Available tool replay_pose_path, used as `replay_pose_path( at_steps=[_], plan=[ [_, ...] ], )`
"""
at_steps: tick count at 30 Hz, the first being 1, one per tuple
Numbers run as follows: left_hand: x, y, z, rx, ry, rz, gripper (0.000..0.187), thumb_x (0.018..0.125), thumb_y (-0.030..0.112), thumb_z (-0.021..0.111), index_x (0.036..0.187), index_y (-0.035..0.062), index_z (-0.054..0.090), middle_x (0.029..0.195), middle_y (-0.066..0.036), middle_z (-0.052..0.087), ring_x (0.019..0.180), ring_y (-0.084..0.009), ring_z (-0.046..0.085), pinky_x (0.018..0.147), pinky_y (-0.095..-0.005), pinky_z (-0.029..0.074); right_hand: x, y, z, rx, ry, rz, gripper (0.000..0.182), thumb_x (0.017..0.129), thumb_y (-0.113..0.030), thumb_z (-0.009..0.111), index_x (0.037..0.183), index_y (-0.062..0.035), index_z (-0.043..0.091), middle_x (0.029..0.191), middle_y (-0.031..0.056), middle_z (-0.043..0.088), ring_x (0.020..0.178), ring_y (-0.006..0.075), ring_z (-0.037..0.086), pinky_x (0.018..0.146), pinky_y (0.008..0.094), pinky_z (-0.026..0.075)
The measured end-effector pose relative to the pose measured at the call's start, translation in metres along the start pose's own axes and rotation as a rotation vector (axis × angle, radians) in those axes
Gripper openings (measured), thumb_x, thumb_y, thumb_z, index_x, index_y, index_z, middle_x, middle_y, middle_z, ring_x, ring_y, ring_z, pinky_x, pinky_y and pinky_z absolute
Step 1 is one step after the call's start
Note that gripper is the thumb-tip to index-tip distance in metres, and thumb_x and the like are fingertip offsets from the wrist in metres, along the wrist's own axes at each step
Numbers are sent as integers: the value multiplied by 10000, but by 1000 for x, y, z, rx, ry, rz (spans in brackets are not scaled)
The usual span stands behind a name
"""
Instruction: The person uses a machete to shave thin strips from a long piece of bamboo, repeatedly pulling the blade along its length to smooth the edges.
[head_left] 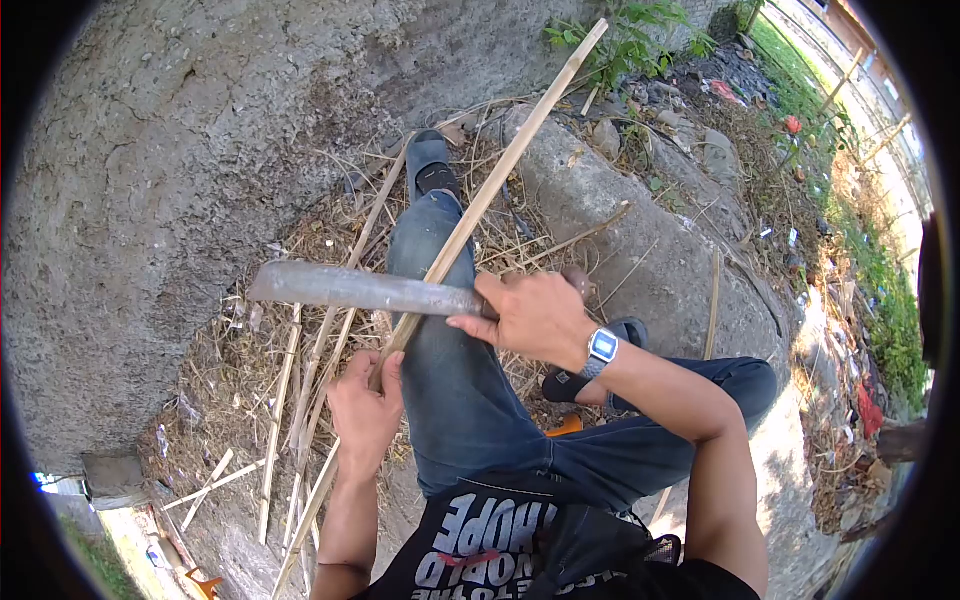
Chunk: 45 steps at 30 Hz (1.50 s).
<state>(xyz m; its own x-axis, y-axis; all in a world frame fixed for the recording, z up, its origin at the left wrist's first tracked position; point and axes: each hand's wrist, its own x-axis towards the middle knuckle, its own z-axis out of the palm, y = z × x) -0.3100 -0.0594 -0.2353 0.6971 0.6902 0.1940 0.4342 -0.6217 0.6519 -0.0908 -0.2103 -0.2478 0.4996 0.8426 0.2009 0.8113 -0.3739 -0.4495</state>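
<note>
Pale bamboo strip [508, 168] slants diagonally, far end pointing upper right.

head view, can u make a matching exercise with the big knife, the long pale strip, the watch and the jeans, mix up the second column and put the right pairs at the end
Things
1. big knife
2. long pale strip
3. watch
4. jeans

Places or colours
A. held in the left hand
B. dark blue
C. gripped in the right hand
D. around the right wrist

Right pairs: 1-C, 2-A, 3-D, 4-B
</note>
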Motion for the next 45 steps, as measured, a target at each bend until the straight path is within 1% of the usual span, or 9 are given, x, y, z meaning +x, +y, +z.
replay_pose_path(
  at_steps=[8,11,18,23,30,33,36,40,45],
  plan=[
    [-6,0,-10,53,-15,-33,202,990,159,732,886,-4,674,579,-130,619,436,-205,557,468,-365,402,36,18,-28,3,37,194,606,1003,-599,592,955,5,606,681,238,668,699,480,690,686,554,560],
    [-19,-11,-12,-18,3,-83,200,991,150,727,873,-2,673,560,-101,602,428,-166,513,463,-354,381,20,14,-23,34,-34,157,431,923,-392,717,1023,3,576,753,238,698,751,466,711,712,542,576],
    [-32,-16,-15,38,-21,-142,190,994,156,726,897,2,672,564,-91,604,433,-147,496,461,-340,376,15,11,-19,-56,-83,152,282,866,-170,696,1079,-32,573,784,231,703,754,443,725,694,538,587],
    [-28,-8,-6,31,-16,-46,171,994,139,725,916,-7,680,569,-102,610,453,-142,534,469,-340,408,-9,-17,-3,-103,-198,-46,190,941,-174,576,1049,-19,595,790,225,723,763,410,750,671,515,597],
    [-30,0,-26,3,-32,-95,150,1015,85,694,938,-43,689,638,-36,635,572,-62,539,504,-259,389,51,60,-32,-142,124,272,207,835,-143,680,1025,-65,698,792,213,721,787,436,726,716,555,581],
    [-27,-18,-20,27,0,-64,159,991,122,722,924,-16,683,591,-102,625,461,-153,551,460,-336,396,24,15,-24,-76,-81,140,211,828,-128,655,1035,-95,682,788,216,720,770,444,728,711,565,579],
    [-26,-19,-24,46,0,-44,144,1002,96,705,938,-30,678,633,-77,638,524,-113,560,484,-301,409,12,-5,-12,-112,-186,54,203,844,-138,636,1041,-95,663,801,196,731,760,430,734,688,564,581],
    [-45,-30,-47,145,-25,-21,156,996,126,722,937,-12,678,622,-87,648,500,-162,589,468,-320,416,60,94,-50,-174,201,387,162,867,-160,661,983,-85,745,879,193,757,843,426,746,776,543,594],
    [-45,-40,-69,202,78,58,168,976,145,746,890,29,659,553,-82,598,417,-190,548,425,-348,364,88,296,-83,-328,236,738,372,821,-291,689,951,45,785,1012,321,742,975,420,749,889,469,599]
  ],
)
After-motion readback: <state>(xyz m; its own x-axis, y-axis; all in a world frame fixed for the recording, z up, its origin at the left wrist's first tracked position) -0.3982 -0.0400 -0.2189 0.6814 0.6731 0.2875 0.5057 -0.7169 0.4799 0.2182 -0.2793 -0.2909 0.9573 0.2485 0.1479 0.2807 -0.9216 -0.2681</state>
